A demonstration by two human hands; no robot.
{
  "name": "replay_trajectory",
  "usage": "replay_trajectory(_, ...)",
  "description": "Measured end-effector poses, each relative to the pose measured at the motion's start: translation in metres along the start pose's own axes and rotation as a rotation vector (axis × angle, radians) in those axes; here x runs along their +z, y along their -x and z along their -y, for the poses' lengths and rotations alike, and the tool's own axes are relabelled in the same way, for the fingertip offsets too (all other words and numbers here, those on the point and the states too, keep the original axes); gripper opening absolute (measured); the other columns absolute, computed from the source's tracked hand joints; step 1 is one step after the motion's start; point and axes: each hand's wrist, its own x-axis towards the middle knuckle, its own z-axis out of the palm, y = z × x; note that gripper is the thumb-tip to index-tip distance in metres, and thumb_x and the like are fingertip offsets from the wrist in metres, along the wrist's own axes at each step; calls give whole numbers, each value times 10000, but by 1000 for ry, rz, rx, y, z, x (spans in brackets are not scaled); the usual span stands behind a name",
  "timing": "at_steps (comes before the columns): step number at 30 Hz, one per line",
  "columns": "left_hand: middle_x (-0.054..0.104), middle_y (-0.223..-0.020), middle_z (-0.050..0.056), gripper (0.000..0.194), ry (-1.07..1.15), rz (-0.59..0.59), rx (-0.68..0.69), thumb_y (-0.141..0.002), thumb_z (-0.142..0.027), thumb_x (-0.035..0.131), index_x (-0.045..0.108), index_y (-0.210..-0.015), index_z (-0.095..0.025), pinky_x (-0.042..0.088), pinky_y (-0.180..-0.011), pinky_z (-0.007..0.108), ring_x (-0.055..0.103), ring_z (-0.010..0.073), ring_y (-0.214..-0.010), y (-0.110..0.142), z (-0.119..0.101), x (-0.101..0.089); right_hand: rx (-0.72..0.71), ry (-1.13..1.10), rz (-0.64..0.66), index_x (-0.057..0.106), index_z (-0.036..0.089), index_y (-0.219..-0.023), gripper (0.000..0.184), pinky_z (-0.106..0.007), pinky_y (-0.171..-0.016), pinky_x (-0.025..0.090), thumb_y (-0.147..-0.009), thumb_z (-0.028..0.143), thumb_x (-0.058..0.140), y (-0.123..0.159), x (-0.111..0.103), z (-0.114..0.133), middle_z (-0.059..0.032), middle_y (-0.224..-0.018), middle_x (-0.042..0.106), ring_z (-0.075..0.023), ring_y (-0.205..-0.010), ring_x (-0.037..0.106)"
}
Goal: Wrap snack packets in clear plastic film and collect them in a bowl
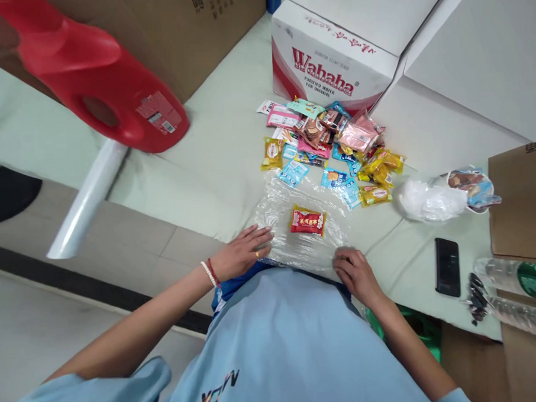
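Note:
A sheet of clear plastic film (277, 209) lies crinkled on the table in front of me. On its middle rests a small red snack packet (308, 222) with a gold edge. My left hand (246, 249) lies flat at the film's left edge, fingers stretched out and holding nothing. At the near right corner, my right hand (355, 271) has its fingers curled in on the film's edge. Beyond the film is a heap of wrapped snacks, among them a pink packet (358, 135), a yellow packet (272, 152) and a blue packet (294, 172).
A white Wahaba-type water carton (333, 59) stands behind the snacks. At left are a red jug (112, 95) and a film roll (88, 200) jutting over the table edge. On the right are a white plastic bag (432, 200), a phone (447, 267) and a clear bottle (502, 271).

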Motion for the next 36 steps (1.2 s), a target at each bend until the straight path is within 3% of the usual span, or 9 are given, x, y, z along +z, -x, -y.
replay_trajectory(10, 773, -1153, 77, 348, 333, -40, -202, -1039, -467, 482, 725, -1067, -220, 578, -957, 322, 734, 193, -1051, -42, 11, -62, 125, -434, 82, 673, 227, -956, 263, -311, -749, 521, -1009, 461, 563, -55, -55, -9, -27, -851, 695, -179, -784, 642)
replay_trajectory(17, 747, -993, 77, 263, 173, -180, -450, -921, -382, 531, 720, -926, -199, 558, -908, 375, 699, 232, -930, -86, 39, -60, 388, -633, -43, 651, 190, -885, 358, -250, -577, 394, -824, 542, 679, -110, -48, -33, 28, -670, 598, -126, -587, 494)
replay_trajectory(19, 722, -1065, 111, 219, 63, -324, -523, -877, -328, 569, 718, -952, -187, 529, -987, 434, 669, 272, -1037, -94, 39, -56, 483, -650, -71, 653, 183, -854, 363, -247, -527, 349, -772, 535, 684, -119, -38, -39, 31, -628, 585, -115, -532, 440)
replay_trajectory(23, 638, -1205, 173, 230, -253, -836, -650, -879, -268, 612, 708, -1063, -168, 429, -1075, 540, 573, 332, -1197, -88, 11, -50, 551, -636, -118, 660, 179, -844, 348, -247, -509, 330, -758, 516, 657, -122, -21, -46, 19, -624, 604, -114, -515, 422)
replay_trajectory(25, 650, -1144, 155, 204, -383, -1024, -596, -895, -231, 624, 709, -1078, -198, 418, -1043, 537, 586, 318, -1145, -78, -17, -44, 550, -623, -123, 663, 182, -850, 342, -245, -517, 337, -768, 514, 655, -120, -18, -48, 18, -631, 608, -115, -524, 430)
replay_trajectory(27, 689, -1027, 101, 200, -459, -1088, -364, -867, -177, 667, 714, -1047, -251, 428, -986, 491, 621, 280, -1056, -69, -47, -36, 546, -608, -119, 663, 184, -853, 338, -243, -521, 342, -779, 514, 649, -119, -17, -50, 20, -633, 605, -116, -529, 435)
replay_trajectory(31, 785, -1038, 25, 202, -403, -743, 162, -911, -153, 648, 724, -1053, -276, 443, -946, 375, 680, 194, -1095, -77, -85, -9, 531, -558, -95, 654, 185, -863, 351, -243, -527, 353, -804, 529, 619, -119, -15, -51, 18, -639, 604, -122, -538, 452)
replay_trajectory(33, 781, -1205, 53, 261, -398, -555, 152, -969, -145, 572, 721, -1159, -245, 434, -1015, 367, 666, 191, -1213, -90, -83, 5, 525, -524, -77, 648, 184, -870, 365, -247, -529, 362, -819, 542, 594, -118, -16, -51, 12, -645, 616, -125, -533, 456)
replay_trajectory(36, 725, -1357, 98, 362, -367, -413, -70, -1021, -161, 499, 663, -1338, -216, 404, -1109, 428, 640, 227, -1295, -108, -66, 19, 516, -456, -26, 660, 186, -865, 333, -255, -543, 371, -835, 507, 575, -116, -23, -53, 3, -647, 639, -135, -532, 471)
